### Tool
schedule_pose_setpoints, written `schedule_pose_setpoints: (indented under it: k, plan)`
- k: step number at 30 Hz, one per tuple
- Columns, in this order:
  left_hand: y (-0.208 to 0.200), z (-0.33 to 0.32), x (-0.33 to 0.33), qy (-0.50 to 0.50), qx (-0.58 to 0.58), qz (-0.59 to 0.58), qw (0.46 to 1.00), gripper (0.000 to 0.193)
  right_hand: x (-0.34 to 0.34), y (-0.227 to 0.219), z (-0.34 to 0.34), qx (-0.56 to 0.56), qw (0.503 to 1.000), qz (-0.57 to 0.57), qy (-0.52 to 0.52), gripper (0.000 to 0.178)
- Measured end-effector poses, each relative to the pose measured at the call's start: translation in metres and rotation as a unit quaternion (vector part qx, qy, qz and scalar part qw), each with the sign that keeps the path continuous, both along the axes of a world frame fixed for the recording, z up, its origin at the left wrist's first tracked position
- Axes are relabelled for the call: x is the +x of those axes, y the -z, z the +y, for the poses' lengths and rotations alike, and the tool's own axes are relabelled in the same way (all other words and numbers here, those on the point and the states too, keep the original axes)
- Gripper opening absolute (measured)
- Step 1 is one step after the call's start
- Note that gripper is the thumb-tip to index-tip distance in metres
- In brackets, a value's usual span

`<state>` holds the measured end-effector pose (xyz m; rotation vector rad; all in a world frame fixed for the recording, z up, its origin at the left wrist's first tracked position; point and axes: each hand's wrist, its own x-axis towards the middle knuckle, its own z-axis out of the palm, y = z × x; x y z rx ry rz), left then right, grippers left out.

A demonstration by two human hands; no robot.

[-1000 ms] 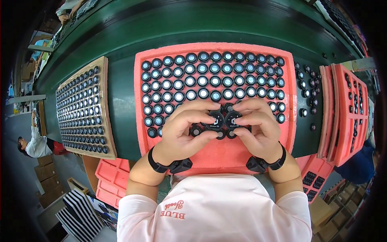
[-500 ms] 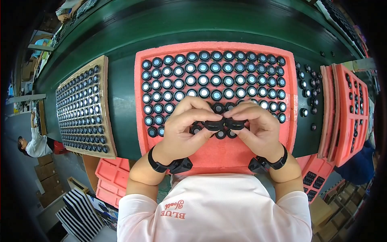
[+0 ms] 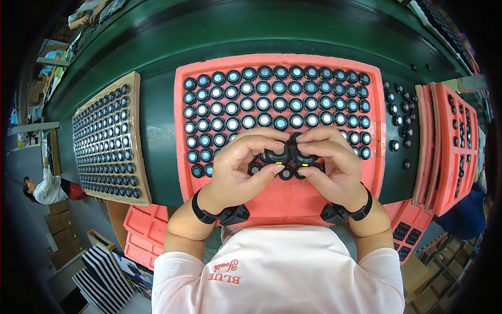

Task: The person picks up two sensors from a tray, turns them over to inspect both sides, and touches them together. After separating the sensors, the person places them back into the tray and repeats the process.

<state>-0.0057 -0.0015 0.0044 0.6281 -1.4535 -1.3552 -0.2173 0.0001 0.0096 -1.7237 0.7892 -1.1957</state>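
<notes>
A pink foam tray (image 3: pixel 277 206) lies in front of me with rows of small black round pieces, most with pale round centres. Above its near rows, my left hand (image 3: pixel 232 167) pinches one black round piece (image 3: pixel 277 156) between thumb and fingers. My right hand (image 3: pixel 337 166) grips a second black round piece (image 3: pixel 305 157) the same way. The two held pieces are tilted side by side, very close together; I cannot tell if they touch. Each shows a small yellow mark on its near edge. My fingers hide parts of both and several pieces beneath.
A tan tray (image 3: pixel 145 178) of similar pieces stands to the left. Loose black pieces (image 3: pixel 395 145) lie on the green table (image 3: pixel 158 120) to the right, beside stacked pink trays (image 3: pixel 442 183). At the far left edge is another person (image 3: pixel 49 186).
Both held pieces have tipped from nearly edge-on, so more of their round faces and the yellow marks now show. My thumbs and fingers have shifted slightly on them.
</notes>
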Motion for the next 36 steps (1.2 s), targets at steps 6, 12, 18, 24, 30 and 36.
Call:
schedule_pose_setpoints:
  k: [6,12,18,24,30,36]
  plan:
    - [0.0006,0.0,-0.0004,-0.018,-0.022,-0.037,0.999,0.034,0.004,0.0013,0.0005,-0.003,1.0,-0.001,0.016,0.037]
    - [-0.0002,0.0002,-0.0021,-0.04,-0.046,-0.065,0.996,0.033,0.0038,0.0014,0.0015,0.014,1.0,-0.013,0.008,0.037]
    - [-0.0002,0.0001,-0.0028,-0.067,-0.057,-0.094,0.992,0.032,0.0031,0.0031,-0.0002,-0.004,1.0,-0.018,-0.004,0.036]
    - [0.0004,0.0008,-0.0022,-0.074,-0.06,-0.099,0.99,0.031,0.0036,0.0019,0.0017,0.006,1.0,-0.013,0.001,0.034]
    - [0.0003,0.0016,-0.0065,-0.09,-0.049,-0.081,0.991,0.03,0.0014,0.0035,0.0014,0.017,1.0,-0.006,-0.012,0.032]
    - [-0.0008,-0.0004,-0.0038,-0.109,-0.088,-0.135,0.981,0.032,0.0018,0.0021,-0.0006,-0.047,0.998,0.044,0.027,0.033]
